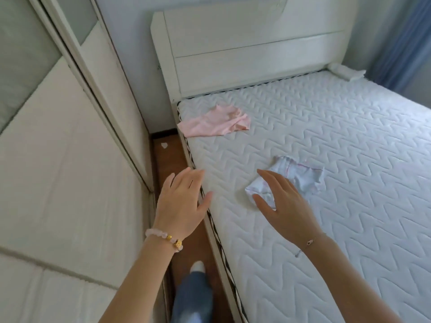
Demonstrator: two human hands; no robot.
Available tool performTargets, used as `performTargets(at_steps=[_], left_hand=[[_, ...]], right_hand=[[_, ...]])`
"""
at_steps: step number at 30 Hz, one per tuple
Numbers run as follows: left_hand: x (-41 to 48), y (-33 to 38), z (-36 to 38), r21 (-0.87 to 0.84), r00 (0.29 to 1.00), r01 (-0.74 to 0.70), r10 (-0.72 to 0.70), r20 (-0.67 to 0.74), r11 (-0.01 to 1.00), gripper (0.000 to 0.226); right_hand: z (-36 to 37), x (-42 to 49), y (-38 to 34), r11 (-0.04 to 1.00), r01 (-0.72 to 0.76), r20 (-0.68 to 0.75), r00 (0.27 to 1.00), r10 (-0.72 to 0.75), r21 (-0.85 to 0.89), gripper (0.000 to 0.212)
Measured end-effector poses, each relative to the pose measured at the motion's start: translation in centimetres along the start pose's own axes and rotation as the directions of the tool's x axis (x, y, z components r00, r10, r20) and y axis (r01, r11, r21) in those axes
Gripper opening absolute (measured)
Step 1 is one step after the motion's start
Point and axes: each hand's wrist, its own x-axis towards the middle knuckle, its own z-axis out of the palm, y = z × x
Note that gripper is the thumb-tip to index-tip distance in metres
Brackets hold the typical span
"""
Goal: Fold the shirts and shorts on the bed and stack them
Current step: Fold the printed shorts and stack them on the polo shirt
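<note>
Plainly, 2 spread, empty hands — left hand [180, 203], right hand [283, 203] — near the crumpled white garment [296, 178]; soft, light, limp — take it by its edges.

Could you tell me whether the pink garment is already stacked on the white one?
No, the pink garment lies crumpled near the headboard, well apart from the white garment.

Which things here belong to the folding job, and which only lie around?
For the job: pink garment, crumpled white garment, mattress.
Just lying about: white scrap on the floor, small white cloth at the far corner, blue curtain.
</note>
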Motion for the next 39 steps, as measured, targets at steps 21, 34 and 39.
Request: performTargets(at_steps=[21, 34, 39], left_hand=[[28.3, 1.0, 18.1, -0.359, 0.621, -0.708, 0.778, 0.092, 0.608, 0.046], [26.9, 3.7, 31.1, -0.44, 0.549, -0.621, 0.761, 0.347, 0.649, 0.05], [25.3, 3.2, 39.0, -0.453, 0.556, -0.356, 0.575, 0.6, 0.817, 0.049]], right_hand=[[7.1, 9.7, 9.2, 0.635, -0.771, -0.302, 0.616, 0.728, -0.044, 0.061], [14.4, 7.3, 20.0, 0.484, -0.867, -0.15, 0.466, 0.872, 0.118, 0.054], [20.7, 5.9, 25.4, 0.155, -0.879, 0.041, 0.194, 0.98, 0.45, 0.046]])
